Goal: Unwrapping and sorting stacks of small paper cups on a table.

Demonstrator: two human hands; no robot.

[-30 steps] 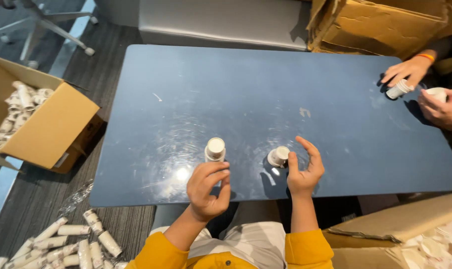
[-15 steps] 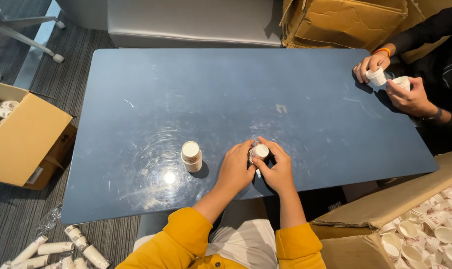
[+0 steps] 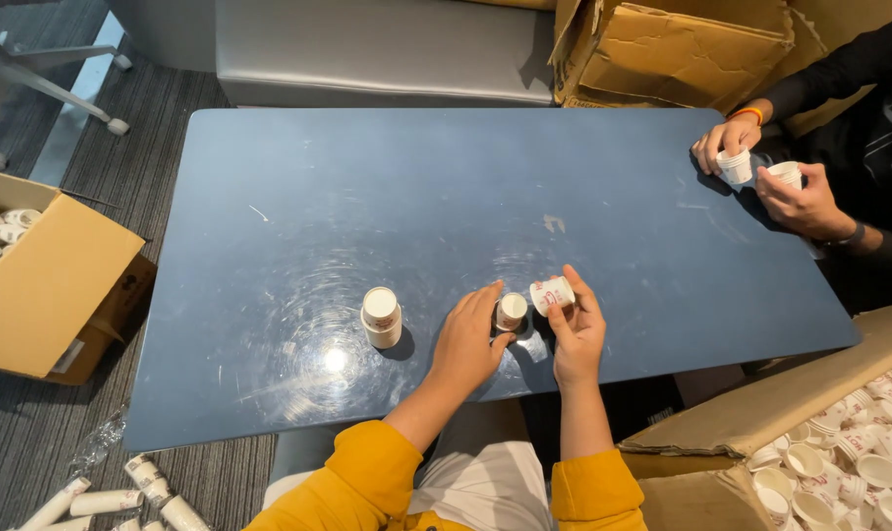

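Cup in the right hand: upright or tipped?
Tipped. The small white cup lies sideways in the right hand, its printed wall facing up, unlike the upright stack of cups on the table.

Both forearms in yellow sleeves reach forward, hands close together. Left hand (image 3: pixel 468 339) palm down, fingers curled in a pinch. Right hand (image 3: pixel 575 329) raised slightly, fingers and thumb closed in a grip.

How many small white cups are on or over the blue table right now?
5. One cup stack stands alone; one cup at the left hand; one in the right hand; two in the co-worker's hands.
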